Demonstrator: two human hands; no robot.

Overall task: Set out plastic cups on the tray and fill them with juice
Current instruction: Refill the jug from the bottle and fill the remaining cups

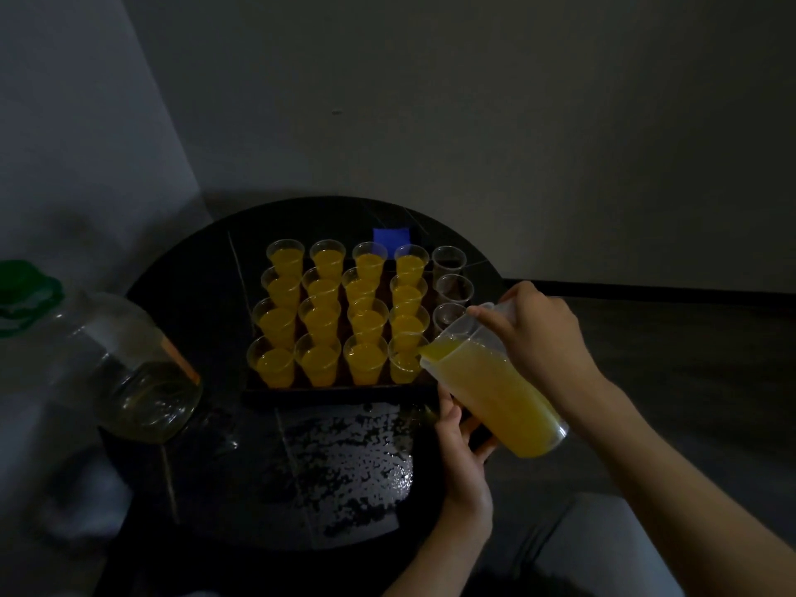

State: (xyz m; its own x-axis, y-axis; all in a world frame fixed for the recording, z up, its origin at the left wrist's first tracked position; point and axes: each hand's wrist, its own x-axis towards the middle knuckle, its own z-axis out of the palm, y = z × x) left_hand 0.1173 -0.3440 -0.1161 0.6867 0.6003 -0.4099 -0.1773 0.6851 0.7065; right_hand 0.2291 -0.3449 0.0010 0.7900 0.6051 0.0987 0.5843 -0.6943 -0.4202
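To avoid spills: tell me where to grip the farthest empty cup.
Probably pinch the farthest empty cup just under its rim, from the right: it stands upright, tapering downward, with a filled cup close on its left and its right side open.

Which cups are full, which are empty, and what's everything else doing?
Yellow cups, full of juice
Clear cups, empty, right column
Jug, tilted, spout over a near cup
Right hand, holds the jug
Left hand, by the tray corner, grip unclear
Big bottle, tilted, looks nearly empty
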